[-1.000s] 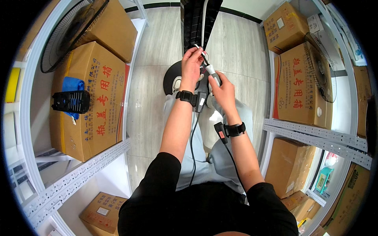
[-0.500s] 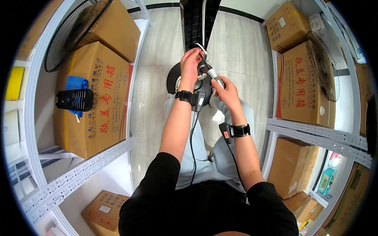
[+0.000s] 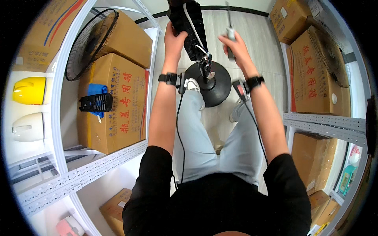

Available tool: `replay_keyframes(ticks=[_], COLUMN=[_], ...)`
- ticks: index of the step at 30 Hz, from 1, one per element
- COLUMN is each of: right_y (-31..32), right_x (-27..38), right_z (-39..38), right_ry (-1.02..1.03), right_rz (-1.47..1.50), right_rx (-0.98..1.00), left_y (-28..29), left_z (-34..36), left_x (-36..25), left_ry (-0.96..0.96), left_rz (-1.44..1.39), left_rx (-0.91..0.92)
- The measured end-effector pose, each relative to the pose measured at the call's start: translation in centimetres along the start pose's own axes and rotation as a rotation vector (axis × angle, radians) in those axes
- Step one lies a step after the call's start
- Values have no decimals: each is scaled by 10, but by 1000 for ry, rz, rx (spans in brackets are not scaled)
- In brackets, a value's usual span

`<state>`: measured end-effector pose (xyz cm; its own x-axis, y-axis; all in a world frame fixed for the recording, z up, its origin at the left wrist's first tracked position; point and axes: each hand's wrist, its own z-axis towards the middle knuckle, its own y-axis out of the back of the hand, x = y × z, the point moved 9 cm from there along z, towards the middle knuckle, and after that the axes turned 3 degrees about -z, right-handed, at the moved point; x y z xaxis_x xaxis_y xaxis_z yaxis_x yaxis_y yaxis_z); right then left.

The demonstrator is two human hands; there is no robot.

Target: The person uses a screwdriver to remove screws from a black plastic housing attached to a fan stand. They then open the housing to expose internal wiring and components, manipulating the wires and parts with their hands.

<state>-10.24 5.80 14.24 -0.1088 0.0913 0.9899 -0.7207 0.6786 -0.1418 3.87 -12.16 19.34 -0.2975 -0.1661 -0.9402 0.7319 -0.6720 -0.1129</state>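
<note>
A long black plastic housing (image 3: 189,27) with a white cable (image 3: 192,24) along it stands before me, tilted a little left. My left hand (image 3: 173,42) grips its left edge, the thumb lying on the ribbed face. At the lower end there is a cluster of thin wires and small parts (image 3: 205,65), over a round black base (image 3: 219,86) on the floor. To the right, apart from the housing, my right hand (image 3: 239,50) is closed around a screwdriver (image 3: 231,34) with a grey handle. Its thin shaft points away from me; the tip is blurred.
White metal shelves (image 3: 90,169) flank me, with cardboard boxes (image 3: 122,98) on both sides. Fan grilles lean at the left (image 3: 80,51) and right (image 3: 328,55). A black slotted part (image 3: 96,102) rests on a blue cloth (image 3: 97,89). Cords hang from both wrist devices.
My left hand has left the wires and taken hold of the housing's left edge. The screwdriver has moved away from the wires, up and right. The housing's top now sits further left.
</note>
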Motion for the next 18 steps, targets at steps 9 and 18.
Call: replay_keyframes(ticks=[9,18], right_y=[-44,40], right_x=[1,6], right_z=[24,-41], right_ry=[-65,-31], right_rz=[-160,-349], right_rx=[267,7], left_y=[-9,-87], left_z=[-11,-43], left_x=[6,4], left_ry=[76,84], left_rz=[-34,-150], left_rx=[-24,232])
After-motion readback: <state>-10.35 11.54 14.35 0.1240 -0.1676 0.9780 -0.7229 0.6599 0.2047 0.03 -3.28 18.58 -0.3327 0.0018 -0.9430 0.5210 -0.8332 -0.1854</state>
